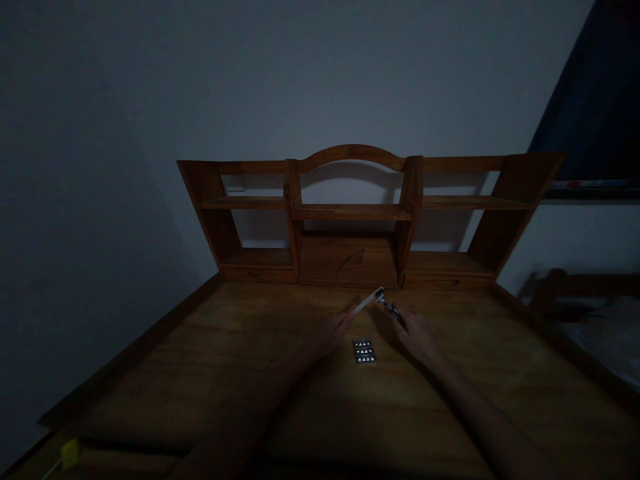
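Note:
My left hand (337, 329) is closed around the lower end of a slim white stick (365, 304), which slants up to the right. My right hand (413, 333) grips a razor (389, 306) with a silver neck and dark handle. The razor's head meets or overlaps the far tip of the white stick; whether they touch is hard to tell in the dim light. Between my forearms, a small dark pack (364, 351) with three rows of bright marks lies flat on the wooden desk (310, 400).
A wooden shelf unit (350, 212) with open compartments and small drawers stands along the desk's back. Raised wooden edges (565, 343) border the desk's sides. A yellow object (71, 453) sits at the lower left. Beyond the right side is a wooden frame (595, 285).

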A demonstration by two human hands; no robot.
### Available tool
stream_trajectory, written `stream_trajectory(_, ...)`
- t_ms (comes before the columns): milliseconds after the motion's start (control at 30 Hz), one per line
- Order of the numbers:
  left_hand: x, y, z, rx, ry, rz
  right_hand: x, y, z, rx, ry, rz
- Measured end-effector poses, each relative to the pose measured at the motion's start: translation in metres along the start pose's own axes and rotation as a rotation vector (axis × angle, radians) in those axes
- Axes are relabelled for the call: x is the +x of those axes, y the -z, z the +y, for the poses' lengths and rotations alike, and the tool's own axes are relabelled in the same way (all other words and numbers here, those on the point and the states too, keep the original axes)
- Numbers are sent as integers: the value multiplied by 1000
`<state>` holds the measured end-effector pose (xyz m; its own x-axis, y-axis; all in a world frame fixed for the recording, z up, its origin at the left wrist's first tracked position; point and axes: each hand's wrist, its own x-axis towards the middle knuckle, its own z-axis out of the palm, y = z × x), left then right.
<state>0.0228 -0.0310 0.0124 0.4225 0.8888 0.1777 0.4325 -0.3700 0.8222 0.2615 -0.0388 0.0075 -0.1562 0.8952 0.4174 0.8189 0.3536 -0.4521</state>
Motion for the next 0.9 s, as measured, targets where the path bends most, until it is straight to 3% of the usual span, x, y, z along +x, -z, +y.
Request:
stream_trajectory(267,-2,2,8,-47,-14,-19,2,-1,5,-75,-50,83)
stream_trajectory(500,-1,1,3,-18,11,-7,1,-1,0,14,18,-10)
stream_trajectory(667,-1,2,7,-7,-20,-9,2,2,4,35,-87,116)
stream_trajectory(800,1,2,6,51,-46,50,3,5,2,275,-76,160)
stream_trajectory(900,2,1,2,131,-26,157,5,0,2,697,-212,90)
